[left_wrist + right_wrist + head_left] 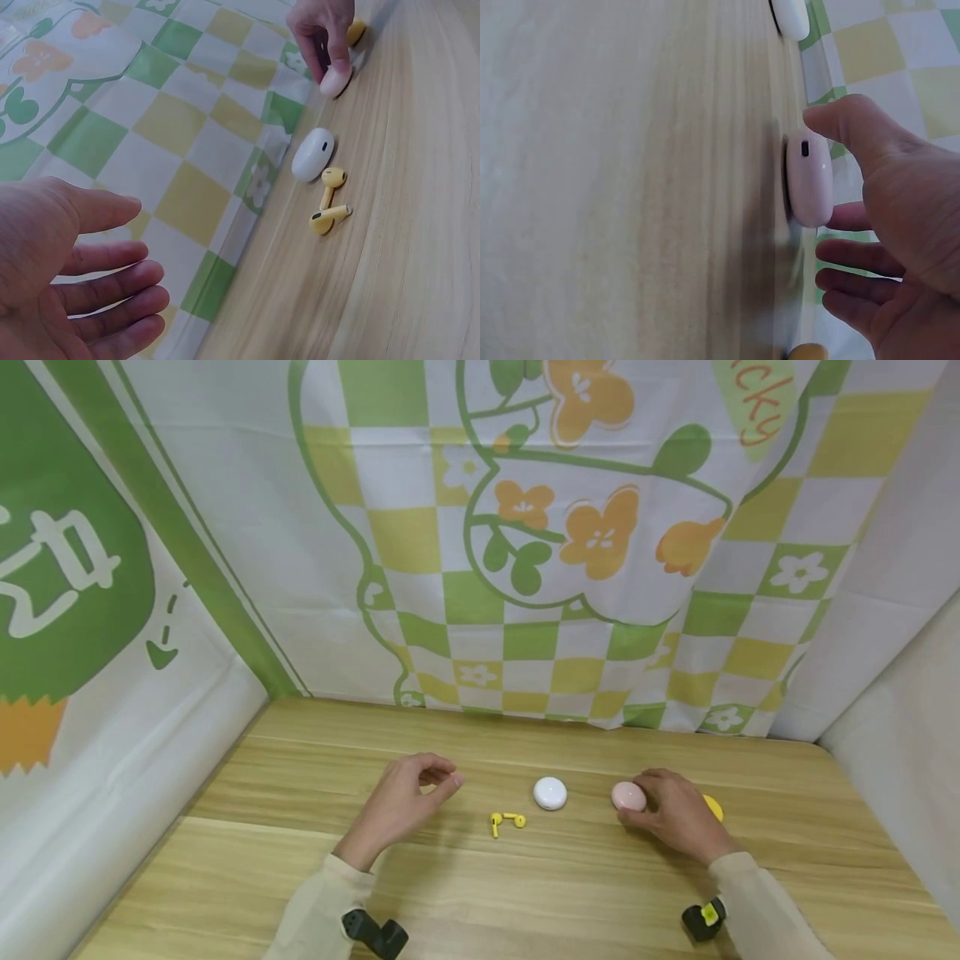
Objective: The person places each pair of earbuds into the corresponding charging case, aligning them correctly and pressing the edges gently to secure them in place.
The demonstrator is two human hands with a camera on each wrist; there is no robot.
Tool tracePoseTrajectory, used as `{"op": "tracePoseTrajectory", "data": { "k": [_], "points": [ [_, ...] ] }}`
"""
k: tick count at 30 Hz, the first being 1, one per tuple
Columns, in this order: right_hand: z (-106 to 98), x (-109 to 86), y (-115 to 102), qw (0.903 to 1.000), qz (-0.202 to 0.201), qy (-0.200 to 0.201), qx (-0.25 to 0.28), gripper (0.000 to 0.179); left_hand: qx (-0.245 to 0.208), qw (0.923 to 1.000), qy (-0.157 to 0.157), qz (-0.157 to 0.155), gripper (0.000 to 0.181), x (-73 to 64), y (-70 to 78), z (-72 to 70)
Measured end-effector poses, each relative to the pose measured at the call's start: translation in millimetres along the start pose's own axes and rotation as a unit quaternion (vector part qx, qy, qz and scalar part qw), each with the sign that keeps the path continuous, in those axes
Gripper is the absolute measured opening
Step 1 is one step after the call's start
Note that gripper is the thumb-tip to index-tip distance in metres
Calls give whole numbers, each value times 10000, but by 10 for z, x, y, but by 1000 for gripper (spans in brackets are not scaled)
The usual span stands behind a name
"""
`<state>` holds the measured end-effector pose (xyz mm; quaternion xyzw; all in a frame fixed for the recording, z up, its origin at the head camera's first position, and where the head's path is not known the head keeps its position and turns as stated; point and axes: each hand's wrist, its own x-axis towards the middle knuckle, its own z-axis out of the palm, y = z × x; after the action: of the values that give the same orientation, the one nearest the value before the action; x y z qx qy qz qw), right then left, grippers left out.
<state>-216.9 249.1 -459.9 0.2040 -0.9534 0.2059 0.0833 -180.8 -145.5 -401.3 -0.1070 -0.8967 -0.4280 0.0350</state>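
On the right, my right hand [678,812] holds a round pink earbud case [627,797] between thumb and index finger. In the right wrist view the thumb lies at one end of the pink case [809,184] and the index finger at the other, with the remaining fingers spread beyond. My left hand [411,797] hovers over the table's left part with relaxed fingers and nothing in them. Nearest to it lie two yellow earbuds [519,821], close together. A white earbud case [550,793] sits between the earbuds and the pink case.
A yellow round object [713,807] lies right of the right hand, partly hidden by it. Behind the wooden table [465,902] hangs a patterned curtain [525,643], and more cloth closes off both sides. Black camera mounts sit on both wrists.
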Motion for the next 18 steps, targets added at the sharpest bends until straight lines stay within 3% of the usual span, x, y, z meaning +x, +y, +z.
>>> {"op": "tracePoseTrajectory", "data": {
  "k": [8,18],
  "points": [
    [-21,16,-151,9991,116,351,206,62,555,9980,247,150,26,-12,-47,1],
    [80,73,-438,9986,-120,427,296,66,1239,9899,443,525,35,-8,-124,20]
  ]
}}
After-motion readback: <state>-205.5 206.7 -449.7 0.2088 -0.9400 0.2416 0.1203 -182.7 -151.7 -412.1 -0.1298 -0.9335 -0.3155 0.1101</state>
